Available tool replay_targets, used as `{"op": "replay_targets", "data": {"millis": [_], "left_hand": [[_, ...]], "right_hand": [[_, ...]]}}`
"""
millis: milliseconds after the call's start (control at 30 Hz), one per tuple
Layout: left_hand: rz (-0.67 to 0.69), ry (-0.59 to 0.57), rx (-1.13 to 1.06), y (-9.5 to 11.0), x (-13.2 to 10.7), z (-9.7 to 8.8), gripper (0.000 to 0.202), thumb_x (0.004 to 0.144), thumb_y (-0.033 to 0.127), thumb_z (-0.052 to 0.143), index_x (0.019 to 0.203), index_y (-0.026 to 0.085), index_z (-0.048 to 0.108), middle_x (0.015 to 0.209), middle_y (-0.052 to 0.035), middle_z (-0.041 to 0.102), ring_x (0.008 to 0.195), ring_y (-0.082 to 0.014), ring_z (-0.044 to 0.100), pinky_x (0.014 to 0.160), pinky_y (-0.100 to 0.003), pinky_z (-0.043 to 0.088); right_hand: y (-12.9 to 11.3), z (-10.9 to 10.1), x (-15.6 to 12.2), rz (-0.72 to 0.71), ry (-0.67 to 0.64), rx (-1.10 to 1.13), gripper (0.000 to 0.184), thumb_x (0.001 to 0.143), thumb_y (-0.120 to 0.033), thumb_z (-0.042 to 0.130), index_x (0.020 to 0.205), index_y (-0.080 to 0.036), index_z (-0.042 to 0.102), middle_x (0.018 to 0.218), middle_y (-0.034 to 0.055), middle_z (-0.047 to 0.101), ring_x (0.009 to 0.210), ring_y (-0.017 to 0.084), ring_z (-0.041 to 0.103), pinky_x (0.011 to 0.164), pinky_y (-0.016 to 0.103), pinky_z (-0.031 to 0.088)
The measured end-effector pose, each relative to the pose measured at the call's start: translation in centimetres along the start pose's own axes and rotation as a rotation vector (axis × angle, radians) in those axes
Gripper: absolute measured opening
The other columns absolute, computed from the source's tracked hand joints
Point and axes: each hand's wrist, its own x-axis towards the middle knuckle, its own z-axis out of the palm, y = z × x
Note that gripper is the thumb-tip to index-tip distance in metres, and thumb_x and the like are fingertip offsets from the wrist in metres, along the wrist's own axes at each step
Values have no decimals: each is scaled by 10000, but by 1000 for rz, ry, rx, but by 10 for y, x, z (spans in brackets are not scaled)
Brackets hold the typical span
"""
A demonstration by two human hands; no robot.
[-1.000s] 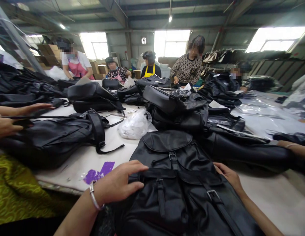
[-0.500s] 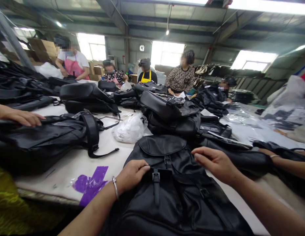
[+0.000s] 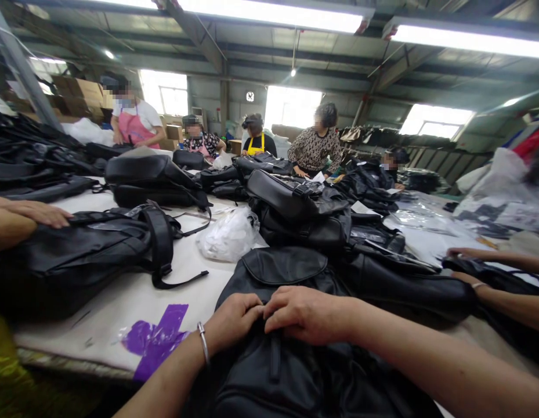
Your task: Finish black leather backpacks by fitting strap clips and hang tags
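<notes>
A black leather-look backpack point(image 3: 286, 266) lies on the table in front of me, its rounded top flap facing away. My left hand point(image 3: 237, 316), with a silver bangle at the wrist, pinches the edge of the front pocket flap. Right beside it, fingertips nearly touching the left thumb, my right hand point(image 3: 310, 313) is closed over the same flap edge. It covers the buckle; the strap end point(image 3: 275, 357) hangs out below. What lies under the right fingers is hidden.
Another black backpack point(image 3: 99, 244) lies at the left under a co-worker's hands point(image 3: 43, 213). Ahead are a clear plastic bag point(image 3: 230, 235) and stacked black bags point(image 3: 295, 203). Purple tape point(image 3: 158, 339) marks the table's near edge. At the right, a co-worker's arms point(image 3: 504, 290) reach in.
My right hand has moved left and down from beside the backpack's top flap to the pocket flap, meeting my left hand. The left hand keeps its pinch. My view has tilted slightly upward.
</notes>
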Motion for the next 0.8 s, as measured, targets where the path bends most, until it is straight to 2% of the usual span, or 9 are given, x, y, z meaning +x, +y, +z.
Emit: {"op": "replay_targets", "data": {"millis": [67,133,200,233,333,400,533,667,800], "left_hand": [[4,36,-13,7,-5,-3,213,885,306,495,823,180,656,792,-14,680,768,-171,611,711,-257,441],[31,123,-25,19,-14,-6,155,865,291,538,901,189,649,894,-25,681,864,-177,611,796,-265,442],[36,197,-29,36,-25,-10,139,866,307,551,888,195,631,898,-23,660,864,-171,601,796,-262,441],[13,190,-28,44,-31,-11,156,873,334,546,852,199,622,854,-15,649,819,-163,596,751,-256,442],[-94,60,13,67,-48,-10,224,850,415,573,743,218,593,714,17,605,679,-148,557,609,-254,402],[-123,9,73,75,-56,-7,208,791,402,636,708,222,574,705,24,590,663,-147,539,590,-260,377],[-158,10,142,79,-62,0,158,752,316,649,673,209,562,772,6,588,694,-152,547,613,-271,375],[-193,-2,59,76,-64,5,129,789,264,591,679,202,566,813,-3,589,751,-155,569,683,-274,405],[-244,1,33,74,-61,10,146,800,259,561,667,198,555,818,-11,602,747,-165,572,688,-289,407]], "right_hand": [[4,3,-1,5,10,106,354,793,-115,644,1134,-204,672,1097,74,687,1087,208,574,976,342,433],[7,6,-4,35,44,212,330,796,-156,678,1123,-204,683,1084,68,686,1071,193,589,970,310,439],[8,9,-7,81,83,301,318,806,-211,693,1124,-201,685,1083,65,679,1040,182,606,944,285,455],[8,11,-8,107,99,330,320,808,-224,694,1127,-201,683,1078,61,677,1025,180,613,929,280,463],[7,16,-12,162,132,352,323,805,-214,688,1128,-202,674,1060,54,680,998,181,621,904,288,473],[6,18,-13,170,140,345,319,810,-211,679,1129,-200,669,1061,58,681,997,184,619,906,296,470],[3,18,-17,149,151,342,323,815,-233,685,1135,-195,664,1063,67,675,1003,189,615,902,294,469],[2,19,-19,151,182,360,318,807,-267,705,1115,-192,676,1044,69,675,969,186,622,879,286,477],[-1,21,-18,159,188,414,325,787,-275,724,1098,-187,687,999,55,682,896,169,636,810,251,490]]}}
